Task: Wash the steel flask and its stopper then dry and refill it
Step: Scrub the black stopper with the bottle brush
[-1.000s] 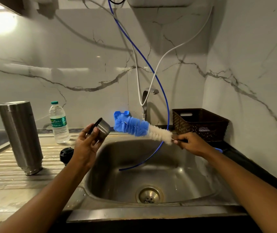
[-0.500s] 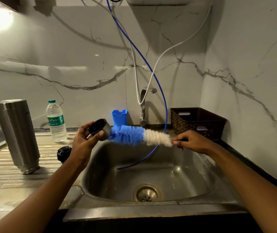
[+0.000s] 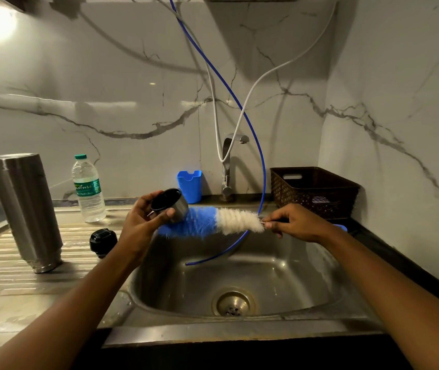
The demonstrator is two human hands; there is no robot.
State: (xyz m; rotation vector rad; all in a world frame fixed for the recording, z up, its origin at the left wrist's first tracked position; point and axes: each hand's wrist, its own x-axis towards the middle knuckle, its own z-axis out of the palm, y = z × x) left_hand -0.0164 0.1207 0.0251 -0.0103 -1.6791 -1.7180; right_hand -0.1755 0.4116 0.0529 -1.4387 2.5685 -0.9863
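Observation:
The steel flask stands upside down on the ribbed drainboard at the left. Its black stopper sits on the drainboard beside the sink. My left hand grips a small steel cup lid with a dark inside, held over the sink's left rim. My right hand pinches the handle of a blue and white bottle brush. The brush's blue end lies against the outside of the lid, under it.
The steel sink with its drain lies below my hands. A tap, a blue holder, a water bottle and a dark basket stand along the back. A blue tube hangs into the sink.
The brush has slid left and down, from in front of the lid to under and against it. My left hand has tilted the lid's opening more upward.

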